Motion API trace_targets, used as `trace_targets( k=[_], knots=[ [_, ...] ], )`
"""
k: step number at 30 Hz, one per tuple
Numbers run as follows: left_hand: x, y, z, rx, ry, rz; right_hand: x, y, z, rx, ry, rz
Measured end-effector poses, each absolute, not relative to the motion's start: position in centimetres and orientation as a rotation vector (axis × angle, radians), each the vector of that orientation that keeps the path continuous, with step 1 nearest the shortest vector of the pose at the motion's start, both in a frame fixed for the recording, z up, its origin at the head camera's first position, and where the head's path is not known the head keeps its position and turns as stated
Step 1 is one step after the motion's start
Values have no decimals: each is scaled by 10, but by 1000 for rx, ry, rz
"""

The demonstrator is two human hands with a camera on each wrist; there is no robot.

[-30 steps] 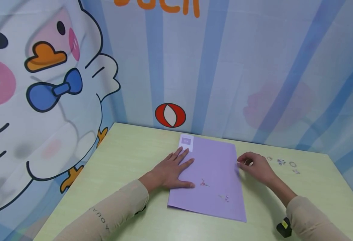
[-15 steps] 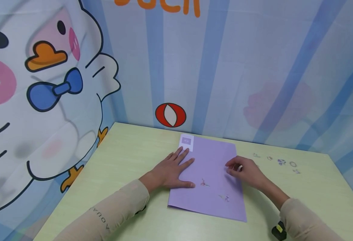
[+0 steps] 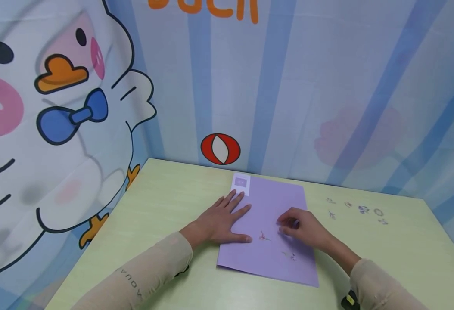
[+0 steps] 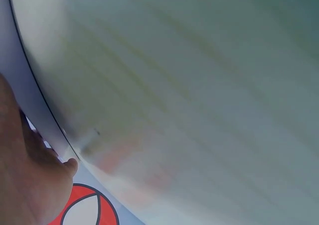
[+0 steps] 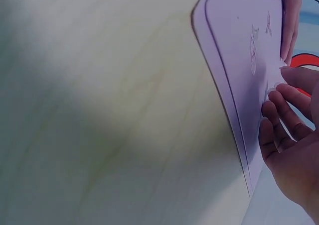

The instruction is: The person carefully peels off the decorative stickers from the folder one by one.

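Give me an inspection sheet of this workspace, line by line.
Surface: pale table.
Job's things: purple card with white label; two small stickers on it, six more stickers visible on the table to its right.
Clutter: nothing seen.
Hands: left hand spread on the card's left side; right hand over its right half, fingers bent, any hold unclear.
Cables: nothing seen.
Surroundings: backdrop with cartoon duck.

Standing here, I note a decorated work corner; the wider room's type cannot be determined. A pale bench (image 3: 157, 196) stands against a creased, printed backdrop (image 3: 304, 90), which carries a cartoon duck (image 3: 64, 165) at 10 o'clock and orange lettering (image 3: 221, 13) at 12.
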State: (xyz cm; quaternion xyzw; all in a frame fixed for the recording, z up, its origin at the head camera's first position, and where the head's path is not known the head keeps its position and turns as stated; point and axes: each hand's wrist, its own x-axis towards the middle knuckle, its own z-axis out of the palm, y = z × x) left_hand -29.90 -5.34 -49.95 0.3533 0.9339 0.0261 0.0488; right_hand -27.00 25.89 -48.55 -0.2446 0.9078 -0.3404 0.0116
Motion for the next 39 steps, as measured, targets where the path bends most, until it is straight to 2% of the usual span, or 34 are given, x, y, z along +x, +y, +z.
trace_targets(
  k=[9,39],
  knots=[
    [-301,-52,-499,1077,2864,37,-267,252,-487,-752,2814,-1045],
    [-299,-52,-499,1089,2867,-16,-261,218,-491,-1009,2784,-874]
  ],
)
